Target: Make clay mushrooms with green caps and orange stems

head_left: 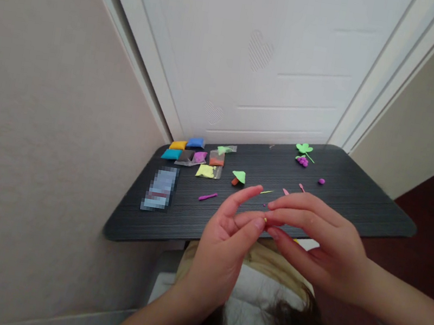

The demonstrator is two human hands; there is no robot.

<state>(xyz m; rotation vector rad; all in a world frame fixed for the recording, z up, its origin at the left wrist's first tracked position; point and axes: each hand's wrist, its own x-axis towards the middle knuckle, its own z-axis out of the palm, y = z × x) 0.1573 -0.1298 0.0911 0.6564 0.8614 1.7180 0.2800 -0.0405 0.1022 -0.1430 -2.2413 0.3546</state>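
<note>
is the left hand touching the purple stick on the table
Apart: the head view shows dark tabletop between the left hand and the purple stick.

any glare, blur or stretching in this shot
In the head view: soft light, no harsh glare on the black grained tabletop; wide-angle look, edges of the white panelled door converging downward; pixelation over a pale blue-grey rectangular item; tiny yellow piece at the left hand too small to make out.
</note>
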